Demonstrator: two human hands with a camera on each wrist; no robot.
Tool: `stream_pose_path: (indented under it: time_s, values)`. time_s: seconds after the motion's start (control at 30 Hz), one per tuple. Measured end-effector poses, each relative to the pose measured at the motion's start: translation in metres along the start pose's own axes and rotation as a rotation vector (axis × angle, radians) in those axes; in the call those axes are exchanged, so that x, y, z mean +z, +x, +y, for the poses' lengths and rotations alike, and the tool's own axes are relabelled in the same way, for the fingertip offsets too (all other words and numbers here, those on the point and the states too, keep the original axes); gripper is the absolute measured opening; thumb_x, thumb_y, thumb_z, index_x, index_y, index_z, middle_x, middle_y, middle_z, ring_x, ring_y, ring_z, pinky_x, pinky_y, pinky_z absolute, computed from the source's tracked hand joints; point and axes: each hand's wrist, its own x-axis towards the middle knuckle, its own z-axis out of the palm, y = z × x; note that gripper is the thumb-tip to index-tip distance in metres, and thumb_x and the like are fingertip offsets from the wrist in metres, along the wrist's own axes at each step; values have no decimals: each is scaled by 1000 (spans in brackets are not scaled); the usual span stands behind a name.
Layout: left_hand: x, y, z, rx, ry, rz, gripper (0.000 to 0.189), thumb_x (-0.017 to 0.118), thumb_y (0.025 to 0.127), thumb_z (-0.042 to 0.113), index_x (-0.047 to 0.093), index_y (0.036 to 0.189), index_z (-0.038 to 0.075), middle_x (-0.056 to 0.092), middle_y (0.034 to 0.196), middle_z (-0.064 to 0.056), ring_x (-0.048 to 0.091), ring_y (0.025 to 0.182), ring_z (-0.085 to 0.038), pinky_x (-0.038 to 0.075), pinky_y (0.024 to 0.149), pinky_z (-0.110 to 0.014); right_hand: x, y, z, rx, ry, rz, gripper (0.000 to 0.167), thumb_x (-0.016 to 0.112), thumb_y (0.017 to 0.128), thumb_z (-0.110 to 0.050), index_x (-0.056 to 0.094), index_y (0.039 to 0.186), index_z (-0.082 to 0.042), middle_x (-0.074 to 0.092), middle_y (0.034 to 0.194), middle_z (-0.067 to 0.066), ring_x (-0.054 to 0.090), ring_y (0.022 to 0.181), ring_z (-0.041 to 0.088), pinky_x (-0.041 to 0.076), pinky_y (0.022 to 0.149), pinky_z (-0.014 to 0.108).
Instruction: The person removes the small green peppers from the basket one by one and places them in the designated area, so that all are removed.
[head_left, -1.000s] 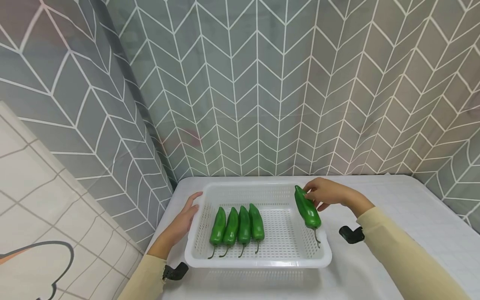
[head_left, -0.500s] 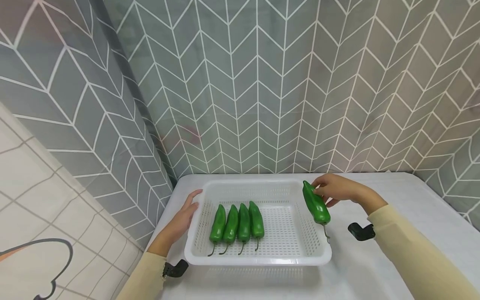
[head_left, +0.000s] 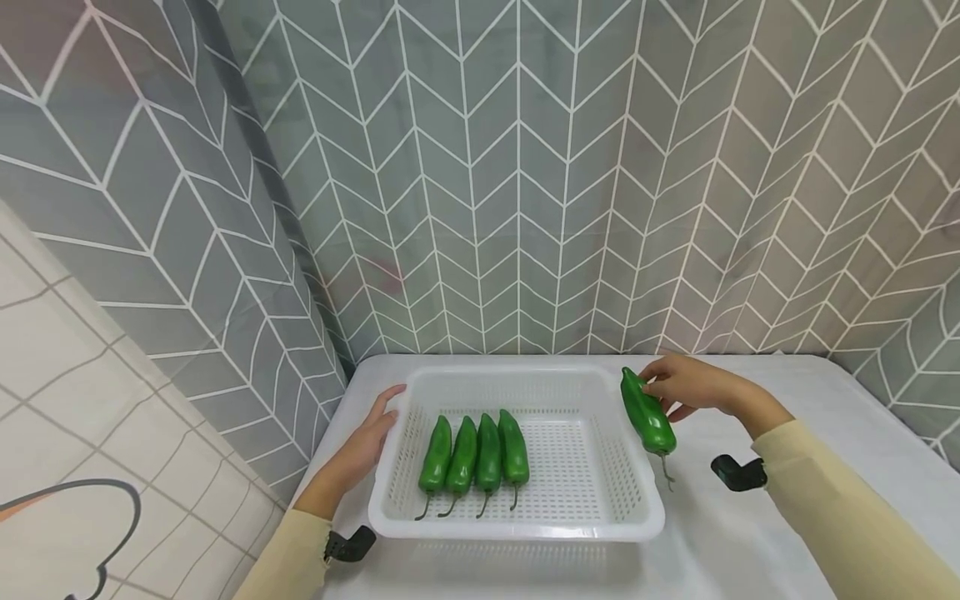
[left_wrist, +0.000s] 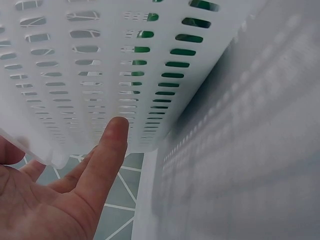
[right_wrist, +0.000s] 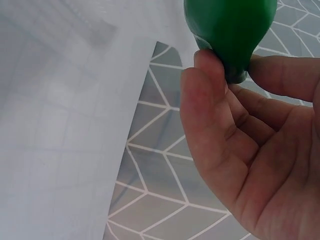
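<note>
My right hand [head_left: 690, 387] pinches a green pepper [head_left: 647, 412] at the right side of a white perforated basket [head_left: 517, 530]. The pepper slants with its stem toward me and overlaps the basket's right rim in the head view. From the right wrist, thumb and fingertips close around the narrow end of the held pepper [right_wrist: 230, 30]. My left hand [head_left: 366, 442] holds the basket's left rim, its thumb at the edge and a finger [left_wrist: 102, 165] against the outer side wall. Inside the basket, several green peppers [head_left: 459, 454] lie side by side, stems toward me.
The basket stands on a table with a white cloth [head_left: 780, 517]. Behind the table hangs a grey cloth with white chevron lines [head_left: 517, 208], and a white tiled surface [head_left: 150, 500] lies at left. Each wrist wears a black camera [head_left: 738, 472].
My right hand has carried the pepper rightward, from over the basket's inside right part to its right rim. My left hand and the peppers in the basket have stayed put.
</note>
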Motion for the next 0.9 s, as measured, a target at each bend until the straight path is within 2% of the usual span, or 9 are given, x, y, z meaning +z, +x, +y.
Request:
stream_pose_path:
  time_s: [0.23, 0.5, 0.9]
  values:
    - [-1, 1, 1, 19, -7, -3, 48, 22, 114, 29, 12, 161, 28, 34, 158, -20, 45, 138, -40, 50, 98, -40, -1, -5, 7, -2, -5, 12, 38, 55, 102, -9, 54, 129, 18, 68, 95, 10, 68, 81, 22, 61, 72, 43]
    - [0, -1, -1, 4, 0, 13, 48, 22, 114, 28, 13, 160, 28, 35, 158, -19, 45, 138, -39, 49, 100, -43, -1, -6, 16, 28, -2, 12, 38, 53, 103, -9, 53, 130, 18, 67, 96, 11, 68, 81, 22, 61, 72, 43]
    - [1, -1, 1, 18, -1, 3, 48, 19, 114, 24, 12, 161, 26, 33, 158, -21, 43, 138, -41, 48, 99, -41, 2, -9, 33, 69, 11, 16, 37, 54, 103, -8, 53, 130, 18, 65, 97, 13, 68, 82, 23, 61, 71, 44]
